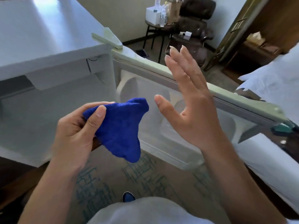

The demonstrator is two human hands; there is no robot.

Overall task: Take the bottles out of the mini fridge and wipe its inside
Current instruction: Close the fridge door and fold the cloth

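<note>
A bunched, deep-blue terry cloth (120,128) is held in the left hand (76,135), near the centre of the scene. The cloth is pinched at its upper left edge between the thumb and the curled fingers, and most of it hangs free to the right of and below that hand. The right hand (192,107) is raised just to the right of the cloth, fully spread with fingers apart and palm turned left; nothing is held in it, and it is not touching the cloth.

The white mini fridge (48,50) is seen at the left, its flat top reaching to the far left. Its door (169,73), with a cream rim and moulded white inner lining, stands open and runs from the centre towards the right, behind both hands. The door shelf visible behind the hands appears to hold no bottles. The fridge interior is poorly shown at the left, so its contents cannot be judged.

At the far side, clear plastic bottles (162,18) stand on a small round dark table (155,26), beside a brown leather chair (194,26). A patterned carpet (137,178) is seen below the hands.
</note>
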